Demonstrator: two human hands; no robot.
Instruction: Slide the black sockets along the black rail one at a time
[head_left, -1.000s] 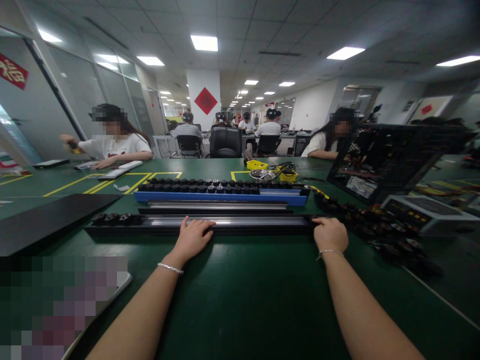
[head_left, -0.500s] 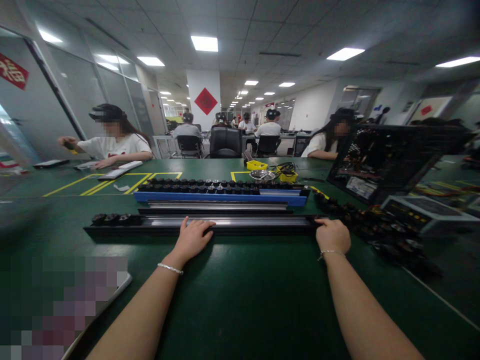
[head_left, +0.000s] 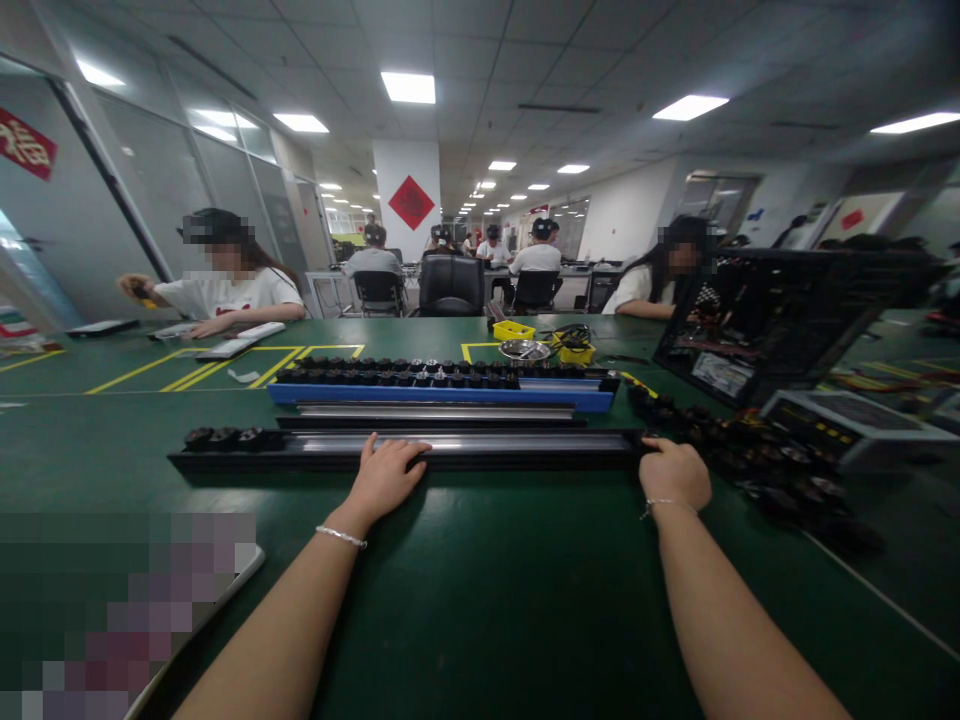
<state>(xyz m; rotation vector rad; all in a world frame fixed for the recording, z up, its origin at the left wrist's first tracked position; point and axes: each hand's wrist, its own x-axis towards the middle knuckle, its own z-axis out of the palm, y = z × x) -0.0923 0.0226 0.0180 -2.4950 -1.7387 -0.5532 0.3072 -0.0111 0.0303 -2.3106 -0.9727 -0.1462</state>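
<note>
A long black rail [head_left: 480,460] with a shiny metal strip along its channel lies across the green table. Several round black parts [head_left: 223,438] sit at its left end. My left hand [head_left: 388,475] rests on the rail left of its middle, fingers spread over the channel. At the right end of the rail, my right hand [head_left: 677,473] is closed, its index finger reaching over a small dark spot by the rail's tip. What its fingers hold, if anything, is hidden. Behind lies a blue rail [head_left: 442,394] bearing rows of similar black parts.
A second metal-lined strip [head_left: 435,412] lies between the two rails. To the right are a heap of black parts [head_left: 795,475], a power supply box [head_left: 855,425] and an open computer case [head_left: 772,320]. Yellow bins [head_left: 514,330] and a metal dish [head_left: 525,350] stand behind. Co-workers sit beyond.
My right hand has shifted slightly to the right, off the rail's end. My left hand and the rail have stayed in place.
</note>
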